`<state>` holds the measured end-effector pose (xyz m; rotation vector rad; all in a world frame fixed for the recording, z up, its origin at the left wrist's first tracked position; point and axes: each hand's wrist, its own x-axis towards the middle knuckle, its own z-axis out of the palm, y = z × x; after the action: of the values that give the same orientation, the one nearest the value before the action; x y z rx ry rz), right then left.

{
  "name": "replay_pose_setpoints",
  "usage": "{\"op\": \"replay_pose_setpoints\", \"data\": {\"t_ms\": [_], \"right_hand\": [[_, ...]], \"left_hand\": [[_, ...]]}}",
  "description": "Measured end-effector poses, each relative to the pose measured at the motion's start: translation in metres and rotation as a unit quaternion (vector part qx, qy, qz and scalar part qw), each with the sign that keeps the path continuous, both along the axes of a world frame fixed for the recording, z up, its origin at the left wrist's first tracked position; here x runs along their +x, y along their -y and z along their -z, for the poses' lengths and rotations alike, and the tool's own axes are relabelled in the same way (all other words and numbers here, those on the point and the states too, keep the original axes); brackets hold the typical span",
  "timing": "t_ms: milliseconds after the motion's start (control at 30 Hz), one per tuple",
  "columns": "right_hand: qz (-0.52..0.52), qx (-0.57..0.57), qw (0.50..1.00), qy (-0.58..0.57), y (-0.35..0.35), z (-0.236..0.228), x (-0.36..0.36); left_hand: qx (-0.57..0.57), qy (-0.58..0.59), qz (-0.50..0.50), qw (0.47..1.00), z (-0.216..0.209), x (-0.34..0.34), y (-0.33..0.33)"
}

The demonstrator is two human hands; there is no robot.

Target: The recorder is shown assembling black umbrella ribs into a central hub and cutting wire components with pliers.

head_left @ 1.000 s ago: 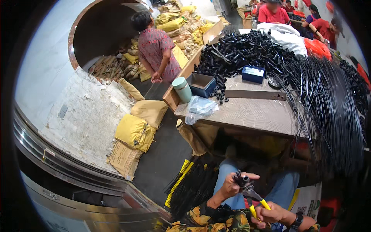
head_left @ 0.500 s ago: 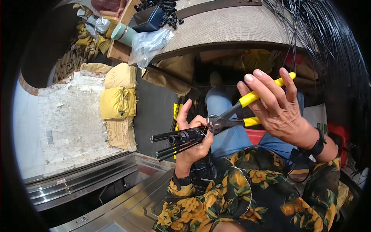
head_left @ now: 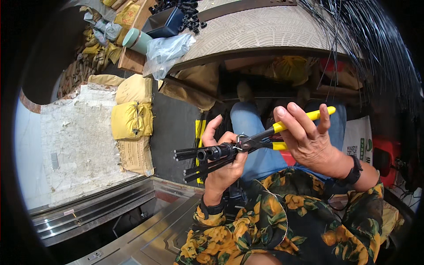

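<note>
My left hand is closed round a bundle of thin black rods and a black tubular hub, which together look like part of an umbrella frame. Its index finger sticks up. Yellow-handled pincers are in my right hand, its fingers over the upper handle. The pincers' jaws meet the hub end beside my left thumb and fingertips. A thin wire seems to be at the jaws, but its exact hold is hard to make out. Both hands are above my lap.
Ahead is a patterned table with a blue bin, small black parts, a plastic bag and a green cup. Long black rods overhang its right end. Sacks lie to the left.
My right hand has lowered with the pincers, and their handles have drawn closer together. The jaws stay at the hub end. My left hand keeps its hold on the bundle.
</note>
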<state>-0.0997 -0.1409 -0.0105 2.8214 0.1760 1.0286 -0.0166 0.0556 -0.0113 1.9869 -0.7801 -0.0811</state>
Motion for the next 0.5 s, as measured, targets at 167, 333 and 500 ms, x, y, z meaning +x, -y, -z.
{"op": "replay_pose_setpoints", "data": {"t_ms": [167, 333, 500], "right_hand": [[-0.032, -0.112, 0.993, 0.024, 0.017, -0.026, 0.006], [-0.039, 0.043, 0.998, -0.018, 0.006, 0.004, -0.011], [-0.277, 0.170, 0.909, -0.263, 0.048, -0.035, -0.006]], "left_hand": [[0.018, 0.002, 0.023, 1.000, -0.013, 0.004, 0.006], [-0.028, -0.046, -0.013, 0.998, -0.008, -0.006, 0.014], [-0.049, -0.233, 0.124, 0.963, -0.027, 0.003, 0.008]]}}
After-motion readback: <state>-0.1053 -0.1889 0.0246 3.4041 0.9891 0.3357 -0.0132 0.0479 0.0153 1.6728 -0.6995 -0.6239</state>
